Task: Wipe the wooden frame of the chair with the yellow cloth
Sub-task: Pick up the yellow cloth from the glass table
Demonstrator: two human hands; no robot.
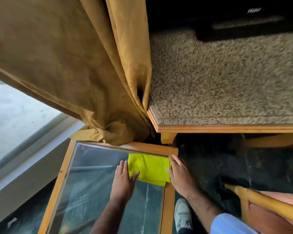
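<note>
Both hands are down flat, fingers spread, nothing pinched. The left hand (123, 179) rests on the glass with its thumb lying over the near left edge of the yellow cloth (149, 168); the right hand (179, 174) lies along the cloth's right edge, fingertips reaching toward the corner of the wooden rim. The cloth sits folded into a neat rectangle on the glass-topped counter (98, 174), tucked into its far right corner, touching the orange wood border.

It looks thin, soft and light, and it should crumple easily. My read: gather it from the middle or pinch a folded edge, bunching it into the palm so it doesn't unfold mid-wipe. On glass it may slide a little under a push.

Beyond that corner, a mustard curtain (85, 73) drapes onto the counter's far rim, and a speckled granite-topped table (227, 78) with a wood edge stands behind.

The chair (260, 206) is only a sliver at lower right: a yellow-orange wooden rail and pinkish upholstery, well apart from the cloth, mostly cut off. Its legs and back can't be made out. A shoe (183, 215) shows below.
</note>
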